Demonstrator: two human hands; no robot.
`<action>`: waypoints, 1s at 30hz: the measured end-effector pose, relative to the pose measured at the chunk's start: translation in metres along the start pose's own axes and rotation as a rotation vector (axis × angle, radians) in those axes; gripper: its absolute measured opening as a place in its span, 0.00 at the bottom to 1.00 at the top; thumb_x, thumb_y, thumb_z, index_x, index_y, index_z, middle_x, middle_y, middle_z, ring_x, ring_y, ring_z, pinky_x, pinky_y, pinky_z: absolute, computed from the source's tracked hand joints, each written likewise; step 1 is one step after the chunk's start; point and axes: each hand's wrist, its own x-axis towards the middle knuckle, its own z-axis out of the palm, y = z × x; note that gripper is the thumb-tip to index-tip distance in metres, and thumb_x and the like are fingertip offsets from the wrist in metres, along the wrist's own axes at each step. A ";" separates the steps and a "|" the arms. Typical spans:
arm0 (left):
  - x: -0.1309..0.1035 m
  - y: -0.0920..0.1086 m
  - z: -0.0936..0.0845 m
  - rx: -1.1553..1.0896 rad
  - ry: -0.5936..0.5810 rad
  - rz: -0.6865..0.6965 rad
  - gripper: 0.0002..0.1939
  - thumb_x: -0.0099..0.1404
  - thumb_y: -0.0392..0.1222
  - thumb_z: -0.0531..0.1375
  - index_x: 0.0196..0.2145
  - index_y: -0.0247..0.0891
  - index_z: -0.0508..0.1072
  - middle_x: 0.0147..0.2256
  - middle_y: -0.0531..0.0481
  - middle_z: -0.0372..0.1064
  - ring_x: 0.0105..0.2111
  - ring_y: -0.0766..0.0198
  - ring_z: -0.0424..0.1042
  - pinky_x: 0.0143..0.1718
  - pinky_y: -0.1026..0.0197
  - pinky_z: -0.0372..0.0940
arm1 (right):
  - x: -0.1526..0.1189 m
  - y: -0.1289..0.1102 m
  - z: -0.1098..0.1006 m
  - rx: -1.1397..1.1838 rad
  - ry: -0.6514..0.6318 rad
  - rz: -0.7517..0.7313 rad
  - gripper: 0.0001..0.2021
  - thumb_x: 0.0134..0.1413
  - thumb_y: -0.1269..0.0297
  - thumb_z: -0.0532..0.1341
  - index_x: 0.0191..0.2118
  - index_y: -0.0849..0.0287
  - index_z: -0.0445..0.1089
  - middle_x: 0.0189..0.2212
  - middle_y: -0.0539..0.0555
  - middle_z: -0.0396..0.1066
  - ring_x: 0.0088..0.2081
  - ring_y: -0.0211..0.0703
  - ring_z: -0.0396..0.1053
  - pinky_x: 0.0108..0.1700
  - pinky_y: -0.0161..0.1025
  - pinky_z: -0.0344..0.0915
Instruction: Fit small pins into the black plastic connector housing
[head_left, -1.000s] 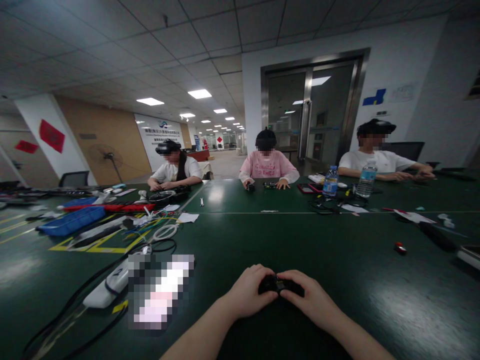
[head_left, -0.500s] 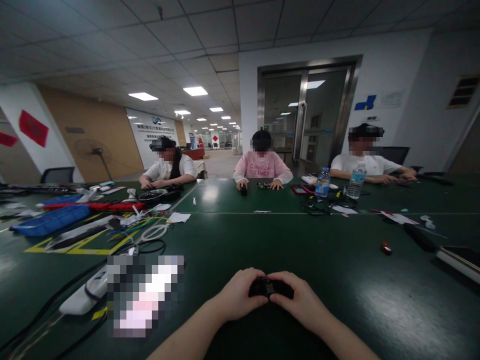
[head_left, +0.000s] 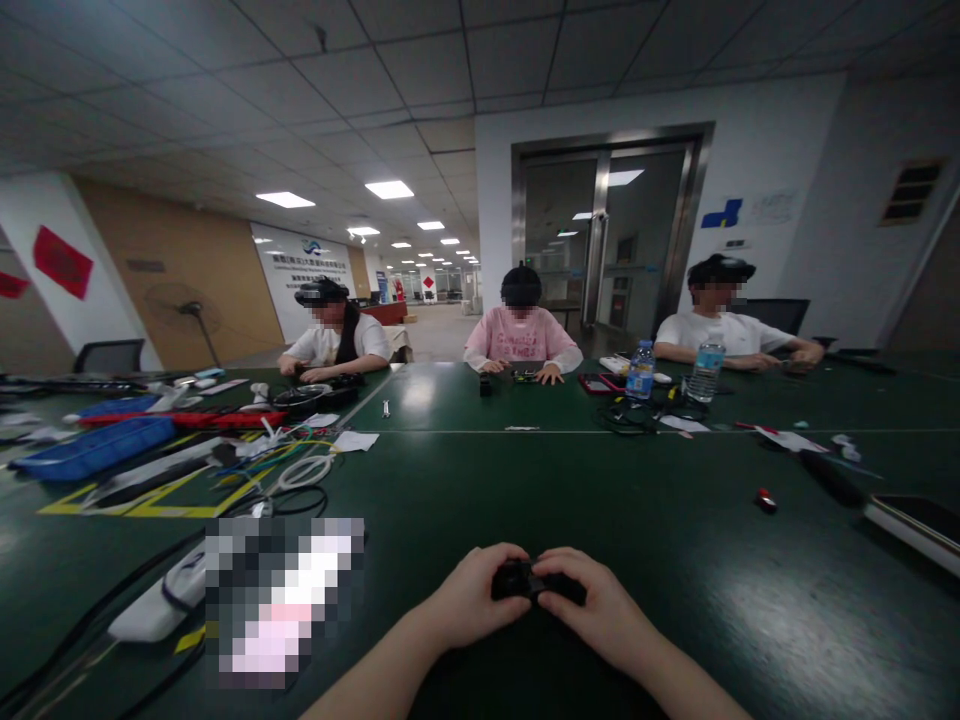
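Note:
A small black object [head_left: 531, 578] is held low over the dark green table [head_left: 420, 500], near the bottom middle of the head view. My left hand [head_left: 480, 597] grips its left end between thumb and fingers. Around its right part curl the thumb and fingers of my right hand [head_left: 592, 603]. The fingertips of both hands nearly meet at the middle of the object. Its details are too dark to make out, and the fingers cover part of it.
A white power strip [head_left: 150, 605] with black cables and a blurred bright item [head_left: 292, 600] lie at left, beyond them a blue tray [head_left: 97, 448]. A red object [head_left: 765, 501] and two bottles [head_left: 641, 371] are to the right. Three people sit across the table.
The view has shifted slightly. Both hands keep hold of the black object, with small finger movements. The person opposite has drawn a hand back from a small black item.

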 end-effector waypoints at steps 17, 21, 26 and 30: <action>0.000 0.004 -0.002 -0.012 -0.016 0.038 0.20 0.54 0.42 0.61 0.47 0.42 0.68 0.43 0.50 0.69 0.43 0.59 0.67 0.46 0.59 0.60 | -0.002 0.000 0.001 -0.063 -0.004 0.002 0.10 0.50 0.63 0.60 0.41 0.50 0.72 0.48 0.53 0.67 0.52 0.48 0.63 0.54 0.46 0.59; 0.002 0.001 0.001 -0.038 -0.002 0.052 0.21 0.54 0.41 0.61 0.47 0.42 0.68 0.44 0.50 0.69 0.44 0.59 0.66 0.47 0.59 0.60 | -0.002 0.001 0.001 -0.048 0.015 -0.027 0.11 0.50 0.64 0.60 0.41 0.53 0.72 0.48 0.54 0.68 0.51 0.48 0.64 0.55 0.46 0.58; 0.002 -0.005 0.002 -0.045 -0.012 0.029 0.23 0.54 0.43 0.61 0.48 0.42 0.66 0.45 0.49 0.68 0.45 0.57 0.66 0.48 0.57 0.60 | -0.002 0.002 0.002 -0.047 0.001 -0.022 0.11 0.50 0.66 0.60 0.41 0.51 0.72 0.46 0.52 0.69 0.49 0.48 0.66 0.52 0.45 0.60; 0.002 -0.007 0.002 -0.051 0.002 0.022 0.24 0.53 0.42 0.62 0.49 0.41 0.66 0.46 0.48 0.67 0.46 0.57 0.65 0.49 0.56 0.59 | -0.003 0.001 0.003 -0.061 0.014 -0.024 0.11 0.49 0.66 0.61 0.41 0.51 0.71 0.46 0.52 0.69 0.48 0.47 0.66 0.52 0.45 0.61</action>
